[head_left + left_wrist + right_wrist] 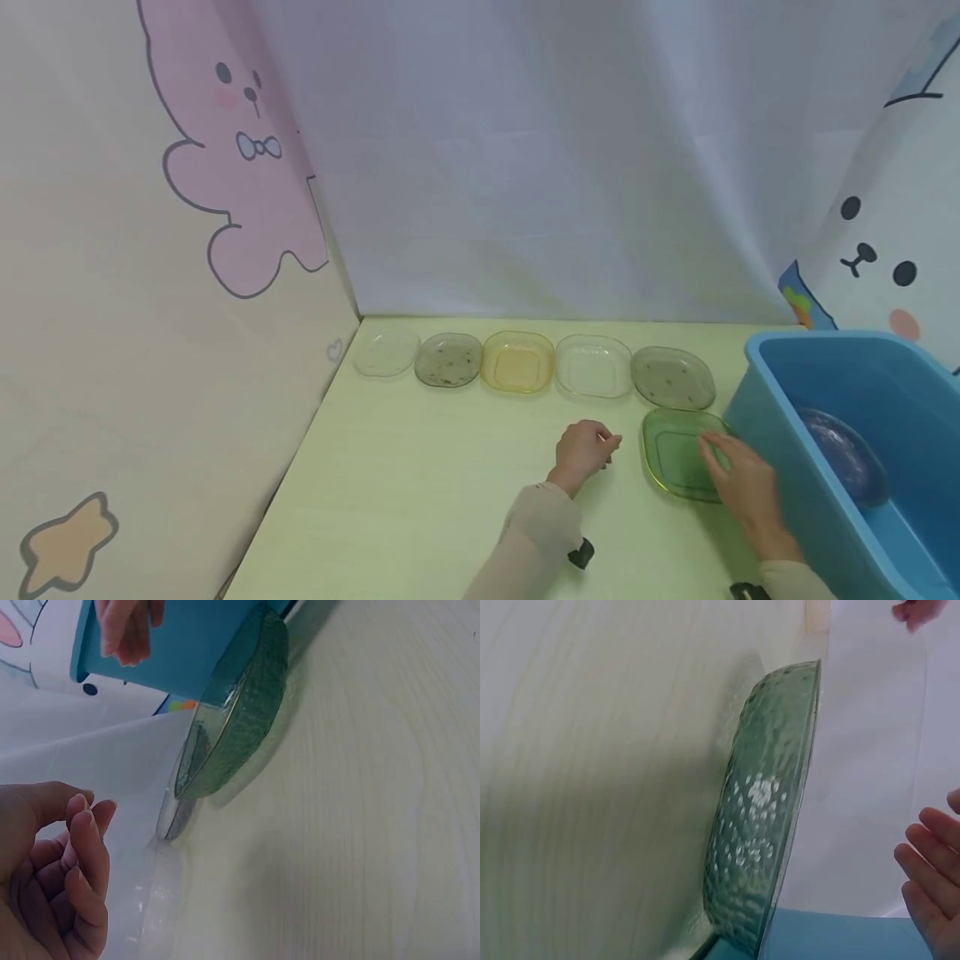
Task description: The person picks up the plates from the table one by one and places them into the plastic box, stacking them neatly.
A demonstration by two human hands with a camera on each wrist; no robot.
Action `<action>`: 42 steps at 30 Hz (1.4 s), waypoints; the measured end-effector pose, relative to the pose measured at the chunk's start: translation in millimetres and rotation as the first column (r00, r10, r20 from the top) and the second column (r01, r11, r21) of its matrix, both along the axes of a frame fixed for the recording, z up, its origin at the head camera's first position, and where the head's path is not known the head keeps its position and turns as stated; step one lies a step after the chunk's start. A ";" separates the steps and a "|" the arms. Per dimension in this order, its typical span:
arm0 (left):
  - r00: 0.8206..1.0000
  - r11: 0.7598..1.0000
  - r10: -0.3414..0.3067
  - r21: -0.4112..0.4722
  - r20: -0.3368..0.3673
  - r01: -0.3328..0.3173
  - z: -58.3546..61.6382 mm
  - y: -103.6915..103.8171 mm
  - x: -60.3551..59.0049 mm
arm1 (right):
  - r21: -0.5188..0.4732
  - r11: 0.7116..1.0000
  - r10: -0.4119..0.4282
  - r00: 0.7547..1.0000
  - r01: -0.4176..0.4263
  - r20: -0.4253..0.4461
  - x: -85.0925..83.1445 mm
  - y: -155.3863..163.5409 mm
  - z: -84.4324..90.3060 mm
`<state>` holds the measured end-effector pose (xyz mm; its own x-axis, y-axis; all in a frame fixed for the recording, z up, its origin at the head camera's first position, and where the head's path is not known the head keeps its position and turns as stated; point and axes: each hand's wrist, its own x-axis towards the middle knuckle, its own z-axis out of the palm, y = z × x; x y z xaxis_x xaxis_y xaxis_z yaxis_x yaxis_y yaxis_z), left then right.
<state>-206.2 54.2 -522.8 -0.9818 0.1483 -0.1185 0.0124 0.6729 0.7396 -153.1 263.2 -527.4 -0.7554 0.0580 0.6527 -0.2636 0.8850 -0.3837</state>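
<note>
One blue bin point(768, 425) stands toward the tabletop's point(397, 483) right edge, a green dish point(671, 454) just beside it. Right hand point(742, 483) above the dish and left hand point(585, 454) apart hold nothing, fingers relaxed; dish positioning appears underway, next likely calling for a rim grip.

Nothing can be read — no lettering, labels, brands or numbers.
</note>
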 end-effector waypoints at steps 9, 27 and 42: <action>1.000 0.990 -0.023 -0.138 -0.007 0.022 -0.1 33.7 0.1 | -0.133 0.987 -0.102 0.993 0.095 -0.051 -3.5 -7.4 -2.3; 0.999 0.975 0.000 -0.223 0.052 0.011 -27.9 58.0 22.3 | -0.156 0.982 -0.120 0.989 0.106 -0.081 1.7 -9.6 -9.6; 0.997 0.991 -0.076 -0.113 0.010 0.076 -32.5 56.3 22.4 | -0.134 0.985 -0.124 0.987 0.110 -0.099 0.4 -8.6 -10.1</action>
